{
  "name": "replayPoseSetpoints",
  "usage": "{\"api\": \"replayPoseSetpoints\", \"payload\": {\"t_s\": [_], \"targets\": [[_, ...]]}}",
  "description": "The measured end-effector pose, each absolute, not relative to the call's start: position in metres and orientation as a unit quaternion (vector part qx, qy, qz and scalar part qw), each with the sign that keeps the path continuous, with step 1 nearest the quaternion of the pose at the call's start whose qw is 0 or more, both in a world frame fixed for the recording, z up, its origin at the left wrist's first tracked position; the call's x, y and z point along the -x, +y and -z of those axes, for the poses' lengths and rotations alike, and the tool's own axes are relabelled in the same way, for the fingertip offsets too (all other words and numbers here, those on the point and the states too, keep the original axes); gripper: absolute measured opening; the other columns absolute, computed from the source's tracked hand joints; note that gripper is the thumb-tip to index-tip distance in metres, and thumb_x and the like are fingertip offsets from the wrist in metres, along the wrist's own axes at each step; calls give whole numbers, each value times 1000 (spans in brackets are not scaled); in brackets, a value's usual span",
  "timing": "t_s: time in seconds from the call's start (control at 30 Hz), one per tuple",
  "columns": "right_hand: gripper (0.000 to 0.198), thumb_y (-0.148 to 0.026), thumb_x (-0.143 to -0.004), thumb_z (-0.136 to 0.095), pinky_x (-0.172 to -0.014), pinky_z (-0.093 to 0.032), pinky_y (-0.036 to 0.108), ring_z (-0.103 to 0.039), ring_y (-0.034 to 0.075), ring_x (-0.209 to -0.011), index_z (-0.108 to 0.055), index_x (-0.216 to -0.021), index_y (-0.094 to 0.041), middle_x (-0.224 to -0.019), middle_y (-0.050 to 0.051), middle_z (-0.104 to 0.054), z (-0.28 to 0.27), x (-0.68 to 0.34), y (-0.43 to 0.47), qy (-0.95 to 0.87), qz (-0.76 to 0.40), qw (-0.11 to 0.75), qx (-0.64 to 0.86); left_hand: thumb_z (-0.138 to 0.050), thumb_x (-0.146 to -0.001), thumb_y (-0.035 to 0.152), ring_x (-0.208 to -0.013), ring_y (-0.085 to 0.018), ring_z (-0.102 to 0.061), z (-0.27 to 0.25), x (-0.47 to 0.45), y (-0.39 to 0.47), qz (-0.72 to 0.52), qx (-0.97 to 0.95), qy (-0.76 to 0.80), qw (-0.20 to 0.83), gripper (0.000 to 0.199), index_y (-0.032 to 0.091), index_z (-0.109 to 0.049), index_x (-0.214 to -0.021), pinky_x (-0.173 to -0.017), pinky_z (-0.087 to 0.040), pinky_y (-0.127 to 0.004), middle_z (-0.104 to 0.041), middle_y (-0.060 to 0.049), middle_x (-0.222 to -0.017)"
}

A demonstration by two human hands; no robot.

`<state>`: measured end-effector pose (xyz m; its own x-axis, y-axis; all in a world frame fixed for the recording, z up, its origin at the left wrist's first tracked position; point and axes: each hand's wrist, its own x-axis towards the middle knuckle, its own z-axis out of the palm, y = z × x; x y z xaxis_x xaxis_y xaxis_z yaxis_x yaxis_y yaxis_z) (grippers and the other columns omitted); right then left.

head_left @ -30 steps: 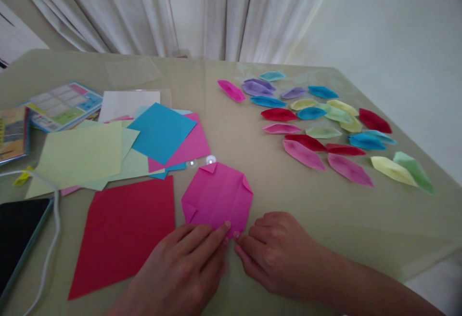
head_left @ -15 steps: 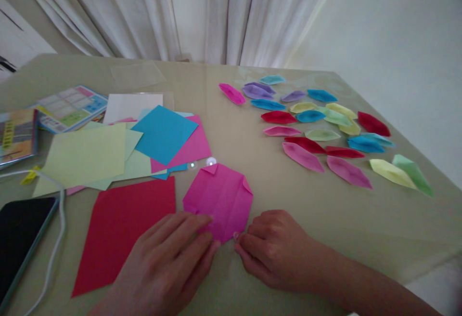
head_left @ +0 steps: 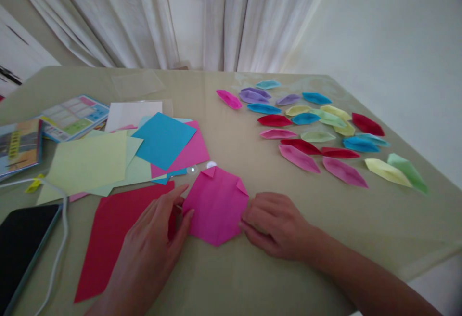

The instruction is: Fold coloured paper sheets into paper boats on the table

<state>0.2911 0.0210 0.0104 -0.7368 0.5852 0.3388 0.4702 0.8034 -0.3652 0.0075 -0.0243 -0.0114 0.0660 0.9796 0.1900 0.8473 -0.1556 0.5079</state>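
Observation:
A magenta sheet of origami paper [head_left: 216, 210] lies in front of me, its corners folded in so its outline has several sides. Small folded flaps show at its top and upper right. My left hand [head_left: 155, 234] has its thumb on the left edge of the sheet and its index finger curled beside it. At the right edge my right hand [head_left: 272, 227] pinches the paper between thumb and bent fingers; the fingertips are partly hidden. Partly beneath my left hand is a red paper sheet [head_left: 111, 239].
Several folded paper boat shapes [head_left: 299, 158] in many colours are spread at the right. Loose coloured sheets [head_left: 86, 159], a blue square [head_left: 164, 138] and booklets [head_left: 75, 116] lie left. A phone [head_left: 25, 253] and white cable [head_left: 59, 239] are at the near left.
My left hand has moved from the sheet's lower edge to its left edge. The right hand has shifted up along the right side. The view has tilted slightly up.

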Motion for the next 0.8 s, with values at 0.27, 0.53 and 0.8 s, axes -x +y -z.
{"api": "replayPoseSetpoints", "payload": {"t_s": [0.27,0.53,0.8], "targets": [[33,-6,-98,-55,-97,-53,37,-63,24,-116,-65,-126,-20,-131,13,-66,1,-312,54,-905,-153,168,358,-52,-106,49,-93,-24,-78,10,-1,-19,-260,-691,642,206,41,28,-60,-140,-84,-65,-39,-76,-6,-113],[19,-21,-110,-53,-96,-54,37,-65,23,-111,-71,-116,-21,-127,13,-68,6,-304,52,-899,-195,206,335,-59,-101,51,-102,-25,-78,12,0,-12,-303,-643,643,287,36,29,-69,-128,-89,-64,-36,-80,-4,-114],[4,-25,-107,-62,-105,-50,35,-63,21,-121,-66,-108,-24,-129,9,-63,-3,-297,42,-788,-387,297,376,-49,-107,54,-135,-27,-63,1,1,-27,-309,-630,574,421,39,37,-73,-132,-112,-54,-40,-69,-2,-145]]}}
